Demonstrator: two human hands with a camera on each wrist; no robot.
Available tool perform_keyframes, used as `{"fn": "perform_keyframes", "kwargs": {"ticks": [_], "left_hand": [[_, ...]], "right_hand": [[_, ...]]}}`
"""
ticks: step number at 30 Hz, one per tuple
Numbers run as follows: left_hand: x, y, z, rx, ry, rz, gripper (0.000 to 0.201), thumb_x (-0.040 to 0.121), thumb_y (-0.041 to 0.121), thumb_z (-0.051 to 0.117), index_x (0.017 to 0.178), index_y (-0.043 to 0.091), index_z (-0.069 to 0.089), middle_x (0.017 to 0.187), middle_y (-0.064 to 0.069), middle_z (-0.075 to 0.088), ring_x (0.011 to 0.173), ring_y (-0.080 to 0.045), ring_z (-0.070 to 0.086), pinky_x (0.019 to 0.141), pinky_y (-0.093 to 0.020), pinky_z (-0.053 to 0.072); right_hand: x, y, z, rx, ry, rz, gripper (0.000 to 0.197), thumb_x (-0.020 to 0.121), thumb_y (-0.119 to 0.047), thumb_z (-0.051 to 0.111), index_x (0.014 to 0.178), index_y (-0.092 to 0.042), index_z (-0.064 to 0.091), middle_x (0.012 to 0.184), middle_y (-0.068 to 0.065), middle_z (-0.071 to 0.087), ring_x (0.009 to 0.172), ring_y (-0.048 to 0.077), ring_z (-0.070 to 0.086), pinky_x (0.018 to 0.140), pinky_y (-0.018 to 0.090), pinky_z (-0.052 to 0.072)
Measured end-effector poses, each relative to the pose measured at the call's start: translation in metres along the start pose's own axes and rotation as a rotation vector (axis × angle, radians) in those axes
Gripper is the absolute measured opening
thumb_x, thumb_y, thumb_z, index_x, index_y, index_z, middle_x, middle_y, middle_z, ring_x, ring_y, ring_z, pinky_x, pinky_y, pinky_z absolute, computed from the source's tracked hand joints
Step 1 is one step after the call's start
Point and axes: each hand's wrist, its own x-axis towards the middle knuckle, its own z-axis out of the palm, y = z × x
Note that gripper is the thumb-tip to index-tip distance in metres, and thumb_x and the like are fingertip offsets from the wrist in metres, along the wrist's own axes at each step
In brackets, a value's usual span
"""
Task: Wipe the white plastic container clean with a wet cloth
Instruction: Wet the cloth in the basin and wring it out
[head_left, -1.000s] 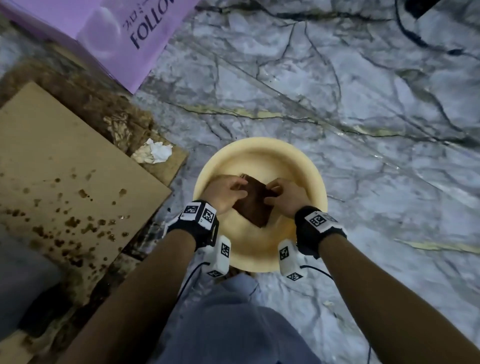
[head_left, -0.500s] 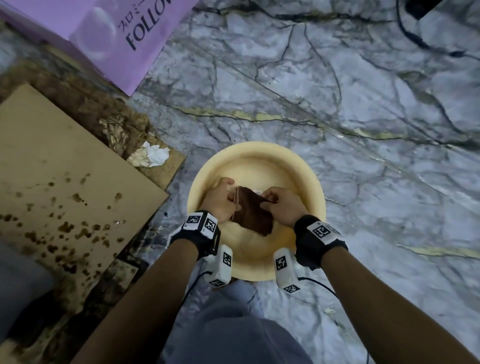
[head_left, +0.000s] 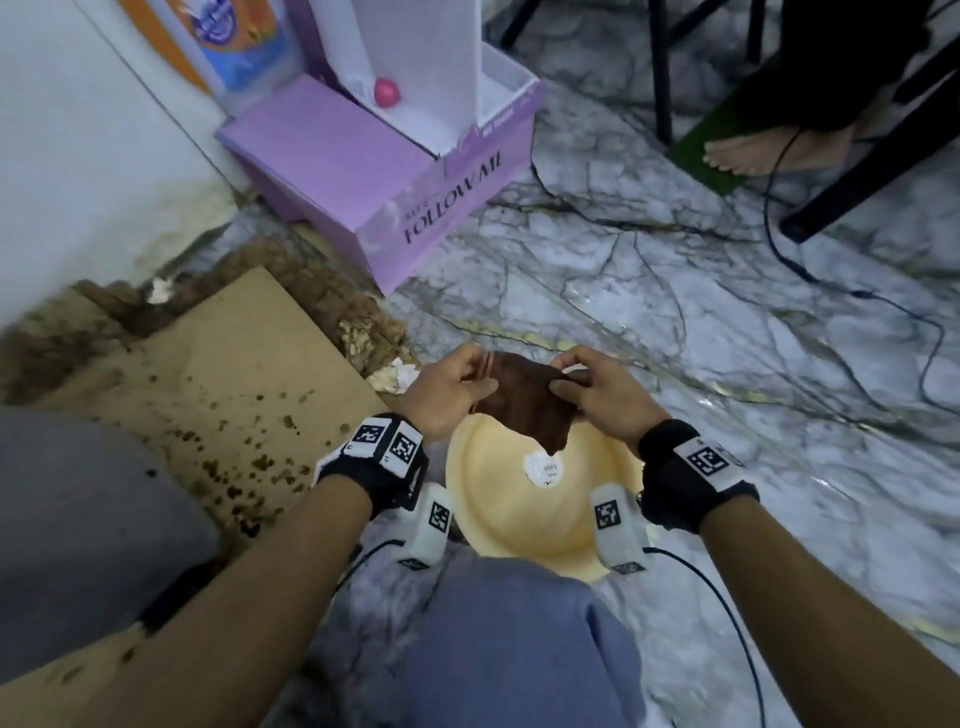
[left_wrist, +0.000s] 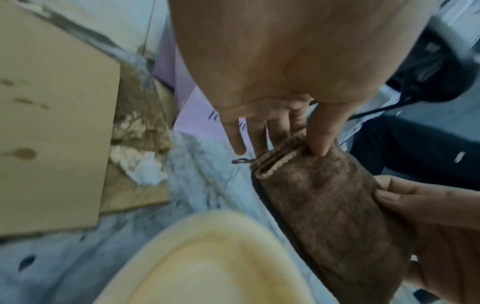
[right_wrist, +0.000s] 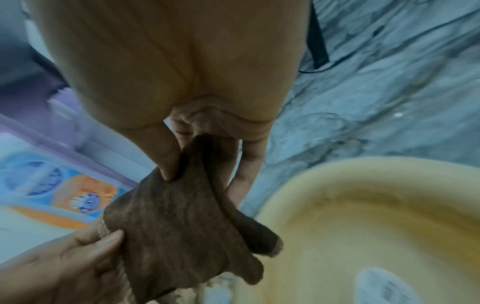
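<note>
A round cream-white plastic container (head_left: 524, 525) sits on the marble floor in front of my knee, with a white sticker on its bottom. Above its far rim both hands hold a brown cloth (head_left: 524, 400) up in the air. My left hand (head_left: 457, 387) pinches the cloth's left top corner between thumb and fingers, and my right hand (head_left: 592, 387) pinches the right top corner. The cloth hangs down folded, its lower tip over the bowl. The left wrist view shows the cloth (left_wrist: 327, 207) beside the container (left_wrist: 207, 261); the right wrist view shows the cloth (right_wrist: 182, 222) next to the container (right_wrist: 376, 216).
Stained cardboard (head_left: 218, 389) and crumpled paper (head_left: 395, 376) lie to the left. A purple box (head_left: 379, 171) stands behind near the white wall. Black chair legs, another person's bare foot (head_left: 753, 148) and cables (head_left: 841, 291) are at the far right.
Both hands have lifted the cloth out of the container and hold it above the far rim. The head camera has tilted up, showing more of the room.
</note>
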Motion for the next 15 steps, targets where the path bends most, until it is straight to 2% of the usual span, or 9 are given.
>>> {"fn": "perform_keyframes", "kwargs": {"ticks": [3, 5, 7, 8, 9, 11, 12, 14, 15], "left_hand": [[-0.037, 0.037, -0.038, -0.072, 0.063, 0.091, 0.018, 0.099, 0.006, 0.056, 0.095, 0.024, 0.053, 0.09, 0.001, 0.065, 0.089, -0.017, 0.063, 0.088, -0.033, 0.049], [-0.067, 0.06, -0.065, -0.049, 0.135, 0.163, 0.01, 0.098, 0.017, 0.057, 0.099, 0.027, 0.054, 0.092, -0.001, 0.064, 0.088, -0.019, 0.061, 0.087, -0.036, 0.046], [-0.1, 0.075, -0.094, -0.057, 0.206, 0.221, 0.009, 0.098, 0.025, 0.056, 0.106, 0.029, 0.057, 0.103, -0.006, 0.067, 0.095, -0.022, 0.063, 0.091, -0.039, 0.048], [-0.115, 0.081, -0.107, -0.078, 0.235, 0.24, 0.014, 0.101, 0.021, 0.054, 0.111, 0.028, 0.059, 0.108, -0.006, 0.068, 0.097, -0.02, 0.064, 0.093, -0.038, 0.049], [-0.133, 0.084, -0.124, -0.099, 0.271, 0.263, 0.018, 0.103, 0.016, 0.051, 0.116, 0.026, 0.06, 0.109, -0.005, 0.068, 0.096, -0.014, 0.066, 0.092, -0.033, 0.051], [-0.16, 0.089, -0.148, -0.085, 0.326, 0.283, 0.024, 0.104, 0.012, 0.047, 0.12, 0.023, 0.061, 0.103, 0.002, 0.069, 0.084, 0.002, 0.066, 0.081, -0.02, 0.053], [-0.182, 0.09, -0.164, -0.059, 0.367, 0.295, 0.025, 0.104, 0.011, 0.046, 0.12, 0.023, 0.062, 0.1, 0.005, 0.069, 0.079, 0.007, 0.065, 0.076, -0.017, 0.051], [-0.221, 0.088, -0.191, -0.038, 0.426, 0.298, 0.024, 0.104, 0.012, 0.048, 0.12, 0.017, 0.065, 0.101, 0.003, 0.068, 0.081, 0.005, 0.064, 0.078, -0.02, 0.048], [-0.237, 0.087, -0.202, -0.012, 0.461, 0.299, 0.024, 0.102, 0.014, 0.05, 0.119, 0.012, 0.067, 0.104, -0.001, 0.068, 0.087, -0.001, 0.064, 0.082, -0.025, 0.046]], "right_hand": [[-0.024, -0.061, 0.006, -0.016, -0.043, -0.125, 0.012, 0.093, -0.005, 0.055, 0.091, -0.017, 0.054, 0.08, 0.006, 0.068, 0.069, 0.019, 0.061, 0.065, 0.036, 0.052], [-0.042, -0.1, 0.017, -0.018, -0.095, -0.196, 0.011, 0.093, -0.007, 0.057, 0.103, -0.012, 0.055, 0.087, 0.013, 0.069, 0.072, 0.024, 0.064, 0.07, 0.042, 0.055], [-0.06, -0.138, 0.037, -0.038, -0.171, -0.259, 0.023, 0.092, -0.011, 0.06, 0.114, -0.015, 0.054, 0.097, 0.016, 0.069, 0.079, 0.027, 0.069, 0.072, 0.039, 0.057], [-0.067, -0.153, 0.049, -0.05, -0.21, -0.291, 0.028, 0.091, -0.014, 0.062, 0.117, -0.02, 0.054, 0.1, 0.016, 0.07, 0.082, 0.027, 0.07, 0.071, 0.036, 0.058], [-0.076, -0.172, 0.064, -0.072, -0.25, -0.33, 0.032, 0.09, -0.016, 0.064, 0.12, -0.025, 0.054, 0.102, 0.015, 0.07, 0.085, 0.027, 0.07, 0.07, 0.034, 0.059], [-0.088, -0.197, 0.091, -0.1, -0.29, -0.41, 0.04, 0.088, -0.019, 0.068, 0.122, -0.032, 0.053, 0.108, 0.013, 0.068, 0.091, 0.025, 0.07, 0.068, 0.03, 0.057], [-0.096, -0.212, 0.11, -0.13, -0.308, -0.476, 0.042, 0.087, -0.019, 0.069, 0.123, -0.034, 0.053, 0.112, 0.01, 0.067, 0.095, 0.021, 0.068, 0.07, 0.026, 0.055], [-0.109, -0.235, 0.146, -0.185, -0.321, -0.601, 0.047, 0.086, -0.019, 0.07, 0.126, -0.034, 0.051, 0.12, 0.0, 0.064, 0.104, 0.012, 0.064, 0.077, 0.02, 0.053], [-0.116, -0.244, 0.161, -0.203, -0.319, -0.641, 0.046, 0.086, -0.02, 0.07, 0.126, -0.034, 0.051, 0.122, -0.004, 0.062, 0.107, 0.009, 0.062, 0.082, 0.019, 0.052]]}}
